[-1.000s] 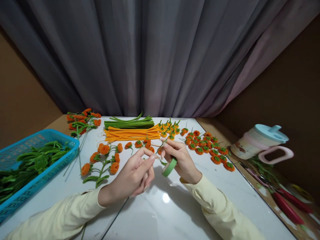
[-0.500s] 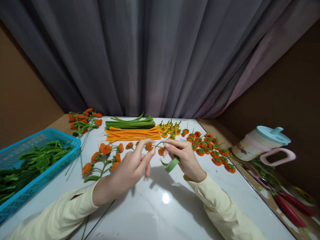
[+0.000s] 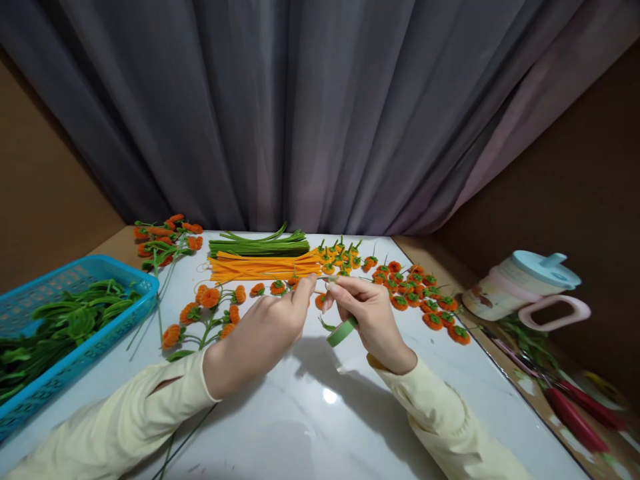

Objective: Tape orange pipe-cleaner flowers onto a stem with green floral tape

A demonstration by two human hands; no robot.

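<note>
My left hand [image 3: 267,327] is closed, its thumb and forefinger pinching the end of a thin stem between the two hands. My right hand [image 3: 367,313] pinches the same thin stem and also carries a roll of green tape [image 3: 342,331] against its lower fingers. Just left of my left hand lies a green branch with orange pompom flowers [image 3: 210,297]. Behind the hands are a bundle of orange strips [image 3: 260,268] and a bundle of green strips [image 3: 260,248]. Small orange flower heads [image 3: 410,289] are spread to the right.
At the left, a blue basket [image 3: 153,293] holds green leaves. Finished-looking orange flowers [image 3: 167,240] lie at the back left. On the right stand a cup with a blue lid [image 3: 515,283] and red-handled pliers [image 3: 575,419]. A grey curtain [image 3: 300,120] hangs behind.
My left hand's fingers have closed from a spread pose into a pinch on the stem near my right fingers. My right hand has barely moved.
</note>
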